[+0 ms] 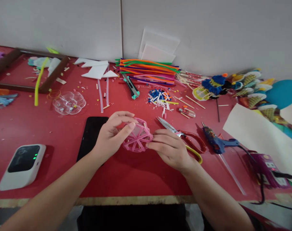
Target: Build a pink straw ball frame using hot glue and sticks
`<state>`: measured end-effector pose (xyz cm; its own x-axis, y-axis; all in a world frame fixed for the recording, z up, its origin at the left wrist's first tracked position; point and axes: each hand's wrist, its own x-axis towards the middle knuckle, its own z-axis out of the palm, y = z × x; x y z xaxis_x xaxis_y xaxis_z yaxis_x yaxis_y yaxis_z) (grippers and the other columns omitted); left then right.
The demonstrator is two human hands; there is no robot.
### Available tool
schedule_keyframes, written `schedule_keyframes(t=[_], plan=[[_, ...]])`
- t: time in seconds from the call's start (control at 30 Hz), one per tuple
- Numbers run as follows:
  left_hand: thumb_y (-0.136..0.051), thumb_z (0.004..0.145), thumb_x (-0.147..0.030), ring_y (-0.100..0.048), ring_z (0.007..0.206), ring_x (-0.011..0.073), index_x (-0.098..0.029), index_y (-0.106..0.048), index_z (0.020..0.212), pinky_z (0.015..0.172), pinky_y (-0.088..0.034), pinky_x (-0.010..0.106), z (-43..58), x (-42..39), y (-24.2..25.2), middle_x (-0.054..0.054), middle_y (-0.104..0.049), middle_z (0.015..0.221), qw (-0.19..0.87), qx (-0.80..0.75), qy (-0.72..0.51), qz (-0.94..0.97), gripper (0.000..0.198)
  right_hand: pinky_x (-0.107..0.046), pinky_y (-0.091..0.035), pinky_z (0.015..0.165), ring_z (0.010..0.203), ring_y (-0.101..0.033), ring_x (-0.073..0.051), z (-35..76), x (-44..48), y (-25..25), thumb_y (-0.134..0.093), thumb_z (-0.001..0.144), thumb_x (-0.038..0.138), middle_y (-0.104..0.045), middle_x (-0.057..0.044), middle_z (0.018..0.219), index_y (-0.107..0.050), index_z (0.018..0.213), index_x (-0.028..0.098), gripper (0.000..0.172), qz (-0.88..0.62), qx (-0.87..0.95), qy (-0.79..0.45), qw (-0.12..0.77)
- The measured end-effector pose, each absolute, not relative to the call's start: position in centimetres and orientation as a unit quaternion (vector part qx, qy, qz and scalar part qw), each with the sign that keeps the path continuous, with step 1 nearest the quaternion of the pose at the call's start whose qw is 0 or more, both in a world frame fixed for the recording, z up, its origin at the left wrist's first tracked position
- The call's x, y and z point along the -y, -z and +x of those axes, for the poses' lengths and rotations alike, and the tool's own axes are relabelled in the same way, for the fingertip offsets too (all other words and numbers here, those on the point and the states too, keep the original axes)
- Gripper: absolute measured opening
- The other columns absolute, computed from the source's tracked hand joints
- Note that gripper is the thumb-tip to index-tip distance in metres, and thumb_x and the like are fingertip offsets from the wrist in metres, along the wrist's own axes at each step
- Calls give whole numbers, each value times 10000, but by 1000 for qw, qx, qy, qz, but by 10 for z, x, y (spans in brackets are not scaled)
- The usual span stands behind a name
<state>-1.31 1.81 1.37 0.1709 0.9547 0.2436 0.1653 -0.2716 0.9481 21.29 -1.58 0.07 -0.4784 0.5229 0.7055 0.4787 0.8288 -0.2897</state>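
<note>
Pink spoked frame [137, 138] pinched between two hands

Through the head camera I have the pink spoked frame in the middle, near the front edge of the red table [141, 183]. It seems raised off the surface, though I cannot be certain. The left hand [118, 128] is closed to a pinch, thumb and fingers on its upper left rim; the right hand [171, 147] has its thumb and fingertips gathered on the right edge. I read this two-sided hold as a way to steady the piece while leaving its spokes uncovered.

The scissors [181, 133] lie just beyond the right hand, blades pointing away, and the glue gun [215, 139] is further right, its nozzle aimed away from me; I take both to be parked within easy reach. The cutter [131, 86] and bundled pipe cleaners [148, 72] sit farther back, probably to free working room in front. The black phone [91, 136] lies partly behind the left forearm.

For writing, I get little. The purple power box [267, 168] shows pale marks and a red light, but no word I can make out. The white device [22, 165] has two green lights on its dark screen; any other marking is too faint. I can make out no brand anywhere.
</note>
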Motion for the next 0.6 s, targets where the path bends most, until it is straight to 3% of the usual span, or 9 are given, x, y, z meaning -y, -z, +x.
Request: schedule_keyframes(t=[0.6], plan=[[-652, 905, -343, -695, 1092, 233, -203, -771, 876, 742, -615, 291, -14, -19, -22, 105, -704, 1168, 368, -467, -423, 684, 186, -333, -636, 842, 887, -706, -174, 214, 16, 1, -540, 972, 84, -765, -38, 895, -740, 1002, 224, 247, -293, 862, -35, 412]])
